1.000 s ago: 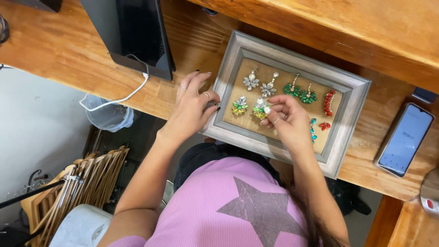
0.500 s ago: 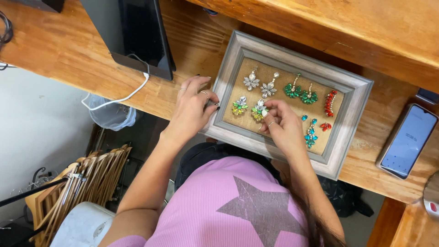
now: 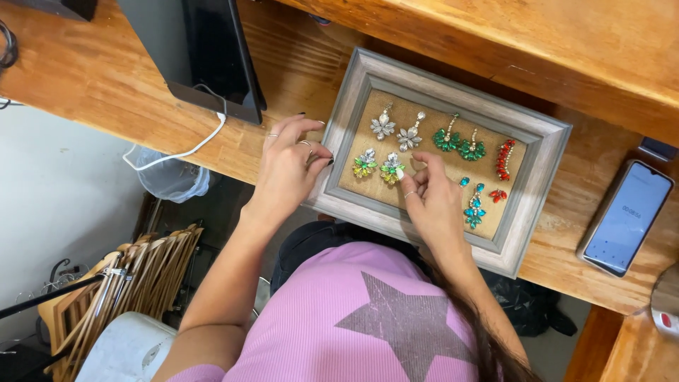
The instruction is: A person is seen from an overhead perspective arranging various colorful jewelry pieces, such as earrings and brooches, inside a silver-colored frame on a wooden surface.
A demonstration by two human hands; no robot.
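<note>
Both bare forearms are extended up from the body at 6 o'clock — the left one angled toward 1 o'clock, the right one toward 11 o'clock. The left hand (image 3: 286,170) is seen back-up, fingers curled and bunched toward 3 o'clock, rings worn on two of them, dark nails visible. The right hand (image 3: 433,204) is also seen back-up, wrist bent, fingers (image 3: 416,185) curled toward 11 o'clock with tips pinched close together — a ring is worn on one finger. The hands are kept apart.

We see bright, even daylight and soft shadows. The picture is sharp throughout, with slight stretching at its edges.
</note>
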